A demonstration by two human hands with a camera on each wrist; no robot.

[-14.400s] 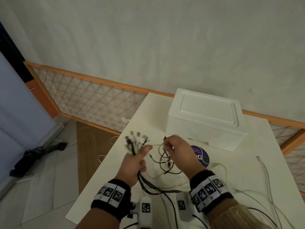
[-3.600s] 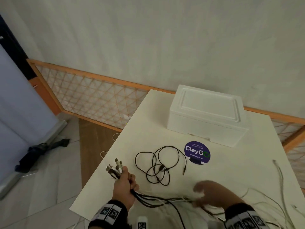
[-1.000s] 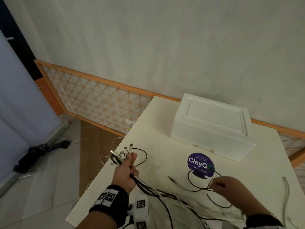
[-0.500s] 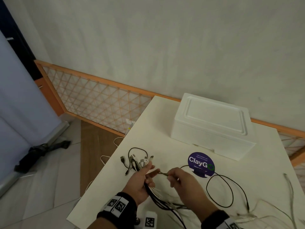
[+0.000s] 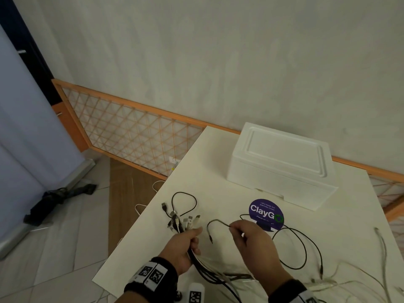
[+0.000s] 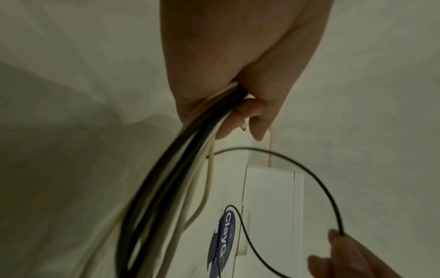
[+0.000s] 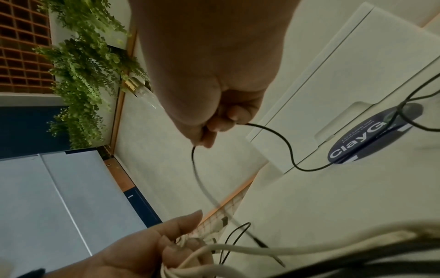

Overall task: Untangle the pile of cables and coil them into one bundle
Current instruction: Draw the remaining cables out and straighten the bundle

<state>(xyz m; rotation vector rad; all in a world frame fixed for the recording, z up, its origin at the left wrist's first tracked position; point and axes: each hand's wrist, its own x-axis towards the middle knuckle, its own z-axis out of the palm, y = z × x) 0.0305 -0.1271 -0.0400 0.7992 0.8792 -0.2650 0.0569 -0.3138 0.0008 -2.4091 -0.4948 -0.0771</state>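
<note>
My left hand (image 5: 193, 235) grips a bundle of black and white cables (image 5: 196, 259) low over the white table (image 5: 205, 162). Their plugs (image 5: 181, 219) fan out above the fist. The same bundle (image 6: 178, 169) runs down from the closed fingers in the left wrist view. My right hand (image 5: 234, 229) pinches a thin black cable (image 5: 216, 221) near its end. That end arcs over and dangles between the two hands. The rest of the cable (image 5: 306, 248) loops on the table to the right. In the right wrist view the thin black cable (image 7: 285, 143) leaves my pinching fingers (image 7: 214, 127).
A white foam box (image 5: 282, 158) stands at the back of the table, with a round purple sticker (image 5: 266, 213) in front of it. Several pale loose cables (image 5: 380, 241) lie at the right. The table's left edge (image 5: 131, 237) drops to the floor.
Half a second ago my right hand held the black cable's end against the left hand's bundle. The hands have since drawn slightly apart, and the cable's end now hangs free between them.
</note>
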